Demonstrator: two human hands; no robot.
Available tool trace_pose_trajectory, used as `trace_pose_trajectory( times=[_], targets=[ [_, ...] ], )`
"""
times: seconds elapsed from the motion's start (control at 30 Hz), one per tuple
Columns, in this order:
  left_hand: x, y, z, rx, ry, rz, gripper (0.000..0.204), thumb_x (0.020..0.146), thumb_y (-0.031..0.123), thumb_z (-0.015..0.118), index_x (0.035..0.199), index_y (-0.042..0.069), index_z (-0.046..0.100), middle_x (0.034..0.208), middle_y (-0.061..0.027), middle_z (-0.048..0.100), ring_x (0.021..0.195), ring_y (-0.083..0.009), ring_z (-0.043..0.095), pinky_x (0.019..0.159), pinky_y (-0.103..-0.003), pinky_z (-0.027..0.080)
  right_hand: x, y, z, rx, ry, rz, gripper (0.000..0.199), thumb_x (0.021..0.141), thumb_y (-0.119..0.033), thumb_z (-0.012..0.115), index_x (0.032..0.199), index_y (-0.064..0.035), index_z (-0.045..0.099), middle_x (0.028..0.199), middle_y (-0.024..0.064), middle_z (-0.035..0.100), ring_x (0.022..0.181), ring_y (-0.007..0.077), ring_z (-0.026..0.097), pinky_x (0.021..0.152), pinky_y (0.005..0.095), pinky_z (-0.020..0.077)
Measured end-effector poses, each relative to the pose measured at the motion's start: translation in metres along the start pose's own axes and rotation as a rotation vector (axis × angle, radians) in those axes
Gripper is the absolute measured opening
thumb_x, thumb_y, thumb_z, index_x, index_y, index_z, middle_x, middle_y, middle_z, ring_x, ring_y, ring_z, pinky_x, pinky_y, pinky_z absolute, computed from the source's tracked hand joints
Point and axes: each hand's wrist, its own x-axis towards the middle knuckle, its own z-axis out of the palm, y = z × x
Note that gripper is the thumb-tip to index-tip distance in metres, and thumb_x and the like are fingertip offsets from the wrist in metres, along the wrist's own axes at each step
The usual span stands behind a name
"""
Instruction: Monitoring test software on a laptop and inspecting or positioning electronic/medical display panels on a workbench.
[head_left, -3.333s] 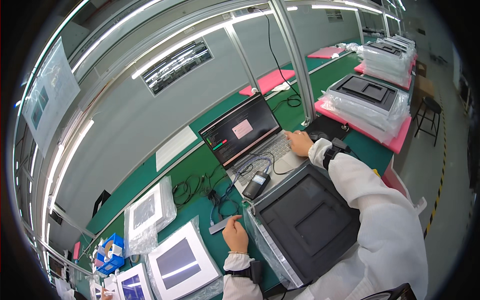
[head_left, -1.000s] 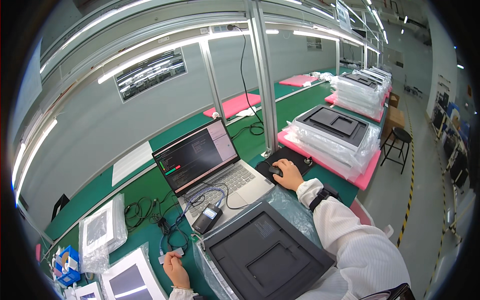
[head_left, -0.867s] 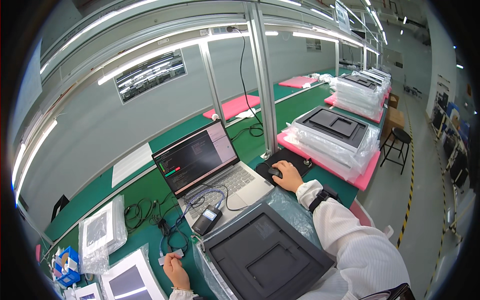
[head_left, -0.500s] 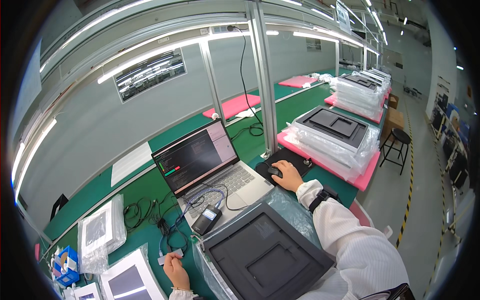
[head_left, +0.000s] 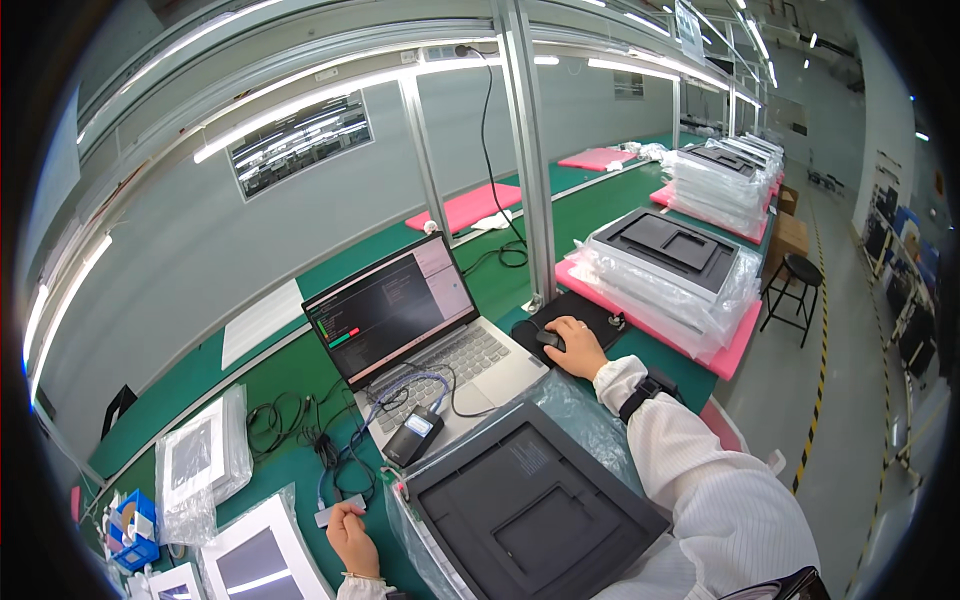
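Note:
My right hand (head_left: 577,347) rests over a black mouse (head_left: 548,340) on a dark mouse pad (head_left: 590,318), fingers curved round it. My left hand (head_left: 354,542) is closed at the end of a small grey adapter box (head_left: 334,512) with cables; its fingertips are partly hidden. Between my arms lies a black framed panel (head_left: 540,500), back side up, on clear plastic wrap. Beyond it stands an open laptop (head_left: 395,310) with dark windows of text on its screen. A small black device (head_left: 413,436) with a lit display sits on the laptop's near left corner, a blue cable attached.
Bagged white-framed panels (head_left: 195,460) and another white-framed panel (head_left: 262,565) lie on the left, near a blue bin (head_left: 135,535). Tangled black cables (head_left: 285,420) lie beside the laptop. A metal post (head_left: 530,160) rises behind it. Wrapped panels (head_left: 670,265) are stacked on pink foam (head_left: 735,345) at right.
Both hands keep nearly the same places, the right on the mouse and the left at the adapter box. A small light at the black panel's far left corner looks red now instead of green.

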Motion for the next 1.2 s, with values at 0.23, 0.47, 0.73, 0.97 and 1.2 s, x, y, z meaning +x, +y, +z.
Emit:
trace_pose_trajectory(
  times=[0.23,0.47,0.73,0.97,1.2],
  targets=[
    [0.0007,-0.0006,0.0001,0.032,-0.002,0.003,0.019,0.088,0.0,0.041,0.075,0.0,0.054,0.057,0.0056,0.034,0.051,-0.002,0.027,0.047,-0.024,0.017,-0.0008,0.0008,0.0032,0.036,0.018,-0.015,0.04,0.078,-0.025,0.068,0.114,-0.0077,0.06,0.118,0.0116,0.055,0.109,0.0346,0.053,0.096,0.0433,0.0422],
    [-0.0007,0.0022,-0.0016,0.041,-0.011,0.023,0.019,0.088,0.0,0.042,0.075,0.0,0.055,0.056,0.0052,0.036,0.05,-0.0024,0.028,0.047,-0.024,0.018,0.0015,-0.0037,-0.0018,0.002,-0.017,0.015,0.041,0.079,-0.028,0.067,0.114,-0.009,0.06,0.116,0.0104,0.056,0.107,0.0339,0.055,0.093,0.043,0.0456],
    [-0.0001,-0.0001,0.0004,0.04,-0.038,0.006,0.018,0.088,0.0,0.042,0.075,0.0,0.055,0.056,0.0049,0.037,0.05,-0.0026,0.029,0.047,-0.024,0.019,-0.0014,0.001,0.0003,-0.005,-0.001,0.01,0.041,0.079,-0.029,0.067,0.115,-0.0094,0.061,0.119,0.0099,0.055,0.109,0.0339,0.054,0.094,0.0425,0.0451],
    [-0.0001,-0.0001,-0.0002,0.066,-0.025,0.007,0.018,0.088,0.001,0.042,0.075,-0.001,0.055,0.056,0.0041,0.037,0.051,-0.0031,0.031,0.047,-0.024,0.02,0.0001,0.002,0.0017,0.028,-0.004,0.003,0.041,0.079,-0.029,0.067,0.115,-0.0089,0.06,0.118,0.0099,0.055,0.108,0.034,0.054,0.093,0.0432,0.0451],
    [-0.0006,0.001,0.0004,0.075,-0.026,0.016,0.018,0.087,0.0,0.043,0.075,-0.001,0.056,0.056,0.0036,0.038,0.05,-0.0035,0.031,0.047,-0.024,0.021,0.0004,-0.0004,-0.0009,0.011,-0.023,0.018,0.043,0.08,-0.029,0.067,0.117,-0.0093,0.059,0.118,0.01,0.054,0.109,0.0332,0.054,0.092,0.0435,0.0451]
  ],
)
